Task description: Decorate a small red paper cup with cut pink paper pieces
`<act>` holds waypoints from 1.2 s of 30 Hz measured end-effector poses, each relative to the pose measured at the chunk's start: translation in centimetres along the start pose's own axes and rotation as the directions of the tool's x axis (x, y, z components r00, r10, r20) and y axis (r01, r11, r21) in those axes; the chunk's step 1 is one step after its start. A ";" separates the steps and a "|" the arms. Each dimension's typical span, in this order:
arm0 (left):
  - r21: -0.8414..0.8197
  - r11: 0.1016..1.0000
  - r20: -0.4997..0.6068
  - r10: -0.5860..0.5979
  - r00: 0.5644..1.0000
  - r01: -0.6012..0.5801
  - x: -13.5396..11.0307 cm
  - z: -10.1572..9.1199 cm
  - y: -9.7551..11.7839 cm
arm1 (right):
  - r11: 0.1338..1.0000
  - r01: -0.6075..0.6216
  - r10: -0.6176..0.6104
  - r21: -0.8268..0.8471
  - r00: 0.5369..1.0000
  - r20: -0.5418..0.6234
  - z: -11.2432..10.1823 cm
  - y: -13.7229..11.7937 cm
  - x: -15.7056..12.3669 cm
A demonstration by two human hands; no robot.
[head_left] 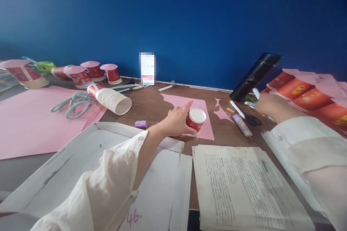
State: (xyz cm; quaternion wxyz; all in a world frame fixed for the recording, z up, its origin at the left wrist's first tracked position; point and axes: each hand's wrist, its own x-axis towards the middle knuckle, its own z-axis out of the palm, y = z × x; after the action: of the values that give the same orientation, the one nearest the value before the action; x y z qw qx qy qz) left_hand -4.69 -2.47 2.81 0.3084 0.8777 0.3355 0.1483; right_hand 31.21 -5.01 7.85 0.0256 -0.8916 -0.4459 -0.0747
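Your left hand (177,119) grips red paper cup (196,120), lying sideways on pink paper sheet (202,130) mid-table. Bare brown tabletop (151,106) just left. Your right hand (268,106) holds white marker (256,93) beside scissors (251,118), black flask (255,75). Blue wall (189,18) behind.

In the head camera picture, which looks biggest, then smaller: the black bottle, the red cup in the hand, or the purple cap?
1. Black bottle
2. Red cup, held by the left hand
3. Purple cap

Glossy red paper cup (196,120), matt pink paper sheet (187,110), brown wood table (151,106), smooth black flask (256,75)
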 end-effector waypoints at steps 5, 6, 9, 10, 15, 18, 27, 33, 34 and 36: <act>-0.007 1.000 -0.014 0.019 1.000 -0.020 0.1 0.1 -0.2 | 0.893 -0.065 0.095 0.444 0.994 -0.046 -3.1 -3.2 -3.5; -0.012 1.000 -0.020 0.021 1.000 -0.021 0.2 0.2 -0.2 | 0.831 -0.056 0.105 0.554 0.993 -0.057 -3.3 -3.9 -4.4; -0.017 1.000 -0.030 0.011 0.999 -0.011 0.3 0.5 -0.3 | 0.527 0.013 0.135 0.849 0.986 -0.099 -2.9 -5.7 -7.2; -0.019 1.000 -0.034 0.010 0.999 -0.011 0.3 0.6 -0.4 | 0.413 0.030 0.147 0.910 0.984 -0.100 -2.6 -6.1 -7.9; -0.066 0.998 -0.042 0.019 0.999 -0.021 0.4 0.8 -0.8 | -0.072 0.009 0.182 0.997 0.983 0.004 -0.4 -8.0 -10.2; -0.234 0.972 -0.020 0.012 1.000 -0.016 0.5 -0.2 -1.4 | -0.252 -0.004 0.181 0.968 0.982 0.051 1.3 -9.0 -11.0; -0.367 0.914 -0.653 -0.122 0.747 -0.172 0.6 -1.3 -1.3 | -0.483 -0.049 -0.086 0.875 0.996 0.008 1.5 -9.1 -12.6; 0.072 0.923 -0.662 0.327 0.674 -0.378 -0.3 0.3 0.6 | -0.480 -0.021 -0.149 0.877 0.987 -0.058 0.9 -9.3 -14.1; 0.123 0.911 -0.637 0.377 0.672 -0.395 -0.5 0.4 0.8 | -0.477 -0.016 -0.144 0.879 0.988 -0.060 0.9 -9.4 -14.3; 0.212 0.888 -0.594 0.448 0.668 -0.408 -0.7 0.5 1.3 | -0.474 -0.019 -0.150 0.880 0.987 -0.059 1.0 -9.7 -14.6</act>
State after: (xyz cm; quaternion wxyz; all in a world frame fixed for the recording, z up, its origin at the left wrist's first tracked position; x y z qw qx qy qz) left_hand -4.32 -3.93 3.20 0.1080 0.8397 0.2078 0.4900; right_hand 14.99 -10.64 4.42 0.7496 -0.4085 -0.3499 0.3858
